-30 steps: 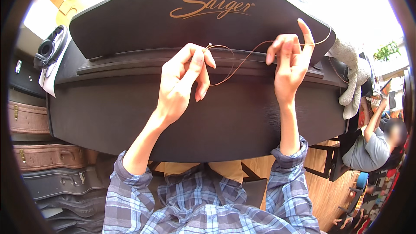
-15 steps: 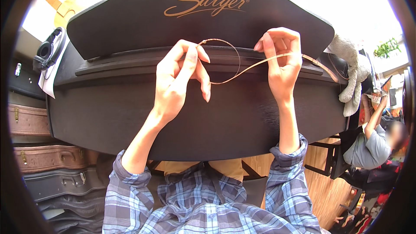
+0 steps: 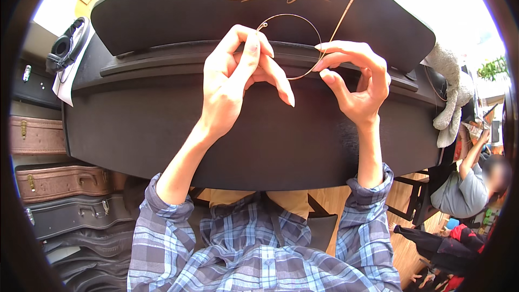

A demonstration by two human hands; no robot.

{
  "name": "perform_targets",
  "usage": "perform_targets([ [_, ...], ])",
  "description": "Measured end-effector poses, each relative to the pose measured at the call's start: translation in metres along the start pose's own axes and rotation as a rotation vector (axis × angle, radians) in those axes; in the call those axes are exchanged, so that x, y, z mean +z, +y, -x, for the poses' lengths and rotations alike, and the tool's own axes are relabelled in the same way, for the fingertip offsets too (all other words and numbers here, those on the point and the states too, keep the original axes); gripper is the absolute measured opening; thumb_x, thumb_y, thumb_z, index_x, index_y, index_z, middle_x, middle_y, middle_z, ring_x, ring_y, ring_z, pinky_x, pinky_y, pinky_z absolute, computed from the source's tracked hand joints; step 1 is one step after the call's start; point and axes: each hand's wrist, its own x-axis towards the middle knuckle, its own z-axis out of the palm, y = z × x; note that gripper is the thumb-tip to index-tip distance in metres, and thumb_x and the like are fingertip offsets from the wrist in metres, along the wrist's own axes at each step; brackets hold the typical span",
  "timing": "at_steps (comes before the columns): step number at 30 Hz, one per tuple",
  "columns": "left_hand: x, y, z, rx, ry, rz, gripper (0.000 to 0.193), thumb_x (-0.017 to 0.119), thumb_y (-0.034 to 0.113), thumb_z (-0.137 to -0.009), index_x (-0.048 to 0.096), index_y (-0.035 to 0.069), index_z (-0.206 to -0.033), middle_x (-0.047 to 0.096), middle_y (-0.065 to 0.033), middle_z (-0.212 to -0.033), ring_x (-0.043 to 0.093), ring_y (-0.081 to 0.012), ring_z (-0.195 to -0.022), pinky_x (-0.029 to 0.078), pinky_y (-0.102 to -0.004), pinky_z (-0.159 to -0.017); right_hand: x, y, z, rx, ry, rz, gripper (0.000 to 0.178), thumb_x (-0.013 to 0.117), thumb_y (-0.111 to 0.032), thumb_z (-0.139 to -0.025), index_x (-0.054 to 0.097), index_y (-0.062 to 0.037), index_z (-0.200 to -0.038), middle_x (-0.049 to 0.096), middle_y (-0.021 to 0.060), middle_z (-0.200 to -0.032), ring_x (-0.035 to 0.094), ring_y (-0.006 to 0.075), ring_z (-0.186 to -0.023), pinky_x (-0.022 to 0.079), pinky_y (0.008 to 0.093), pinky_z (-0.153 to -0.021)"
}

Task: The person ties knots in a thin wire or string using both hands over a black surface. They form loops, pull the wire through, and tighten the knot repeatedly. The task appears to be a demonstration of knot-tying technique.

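A thin bronze-coloured guitar string [image 3: 294, 15] is bent into a loop between my hands, above the closed lid of a black piano-like instrument [image 3: 270, 146]. My left hand [image 3: 232, 78] pinches the loop's left side, just below the small ring-shaped ball end. At the loop's right side, the fingertips of my right hand [image 3: 357, 75] close round the string where it crosses itself. From there the loose tail runs up and right, across the black music stand [image 3: 178, 16].
Headphones [image 3: 64, 48] rest on white paper at the left end. Brown and black instrument cases [image 3: 59, 181] are stacked left. A grey plush toy [image 3: 448, 92] hangs at the right end. A person in a grey shirt [image 3: 459, 192] is at far right.
My right hand has come to the loop and closed its fingertips on the string. The tail has swung from lying rightward to pointing up. The view has shifted slightly.
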Motion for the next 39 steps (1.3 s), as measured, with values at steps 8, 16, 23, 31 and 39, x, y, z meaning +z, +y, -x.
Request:
perform_targets([
  [8, 0.005, -0.004, 0.001, -0.116, -0.051, -0.060, 0.022, 0.042, 0.019, -0.111, 0.048, 0.002, -0.099, 0.071, -0.0179, -0.080, 0.074, -0.0266, -0.073, 0.061, -0.0345, -0.070, -0.002, -0.003, 0.001, 0.032, 0.025, 0.117, 0.026, 0.081, 0.002, -0.081, 0.068, -0.0006, -0.104, 0.076, 0.0103, -0.093, 0.072, 0.0145, -0.074, 0.055, 0.0245, -0.066],
  [16, 0.005, 0.001, 0.001, -0.135, -0.034, -0.135, 0.028, 0.039, 0.026, -0.112, 0.049, 0.004, -0.100, 0.073, -0.0202, -0.086, 0.075, -0.0282, -0.077, 0.060, -0.0340, -0.067, 0.006, -0.006, 0.005, 0.248, 0.145, -0.134, 0.037, 0.073, 0.006, -0.090, 0.049, 0.0007, -0.118, 0.075, 0.0150, -0.088, 0.076, 0.0211, -0.081, 0.061, 0.0296, -0.073],
  [23, 0.005, 0.000, 0.001, -0.133, -0.028, -0.111, 0.030, 0.038, 0.029, -0.112, 0.049, 0.004, -0.100, 0.073, -0.0207, -0.087, 0.075, -0.0287, -0.077, 0.060, -0.0342, -0.066, 0.005, -0.015, -0.001, 0.496, 0.175, -0.346, 0.036, 0.069, 0.004, -0.093, 0.052, 0.0011, -0.125, 0.075, 0.0158, -0.092, 0.074, 0.0195, -0.082, 0.058, 0.0271, -0.072],
  [31, 0.005, -0.003, 0.001, -0.075, -0.046, -0.135, 0.028, 0.038, 0.027, -0.112, 0.049, 0.003, -0.100, 0.073, -0.0196, -0.085, 0.075, -0.0271, -0.076, 0.061, -0.0330, -0.066, 0.005, -0.014, -0.003, 0.589, 0.050, -0.290, 0.023, 0.066, 0.001, -0.097, 0.071, 0.0008, -0.119, 0.075, 0.0098, -0.095, 0.072, 0.0136, -0.079, 0.053, 0.0227, -0.067],
  [39, 0.006, -0.003, -0.001, -0.103, -0.041, -0.186, 0.028, 0.041, 0.025, -0.112, 0.048, 0.001, -0.099, 0.072, -0.0213, -0.085, 0.075, -0.0281, -0.074, 0.061, -0.0329, -0.065, 0.008, -0.010, -0.002, 0.414, -0.051, -0.133, 0.027, 0.064, 0.004, -0.095, 0.073, -0.0037, -0.119, 0.071, 0.0083, -0.091, 0.071, 0.0140, -0.075, 0.058, 0.0270, -0.071],
])
